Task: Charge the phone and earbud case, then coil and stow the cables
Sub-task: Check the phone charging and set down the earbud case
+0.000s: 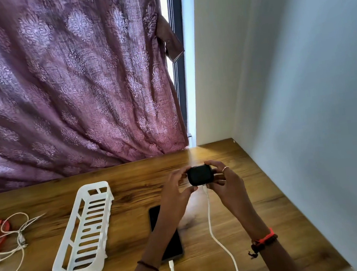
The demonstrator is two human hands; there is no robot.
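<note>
Fingers (pixel 178 172) of the left hand (pixel 175 189) and right hand (pixel 226 182) hold the black earbud case (pixel 200 175) between them, white cable (pixel 210 217) meeting its bottom side.

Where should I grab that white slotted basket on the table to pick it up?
Pinch the white basket by its long wall beside the phone, midway, from above: it lies open side up, so the thin rim is exposed.
</note>
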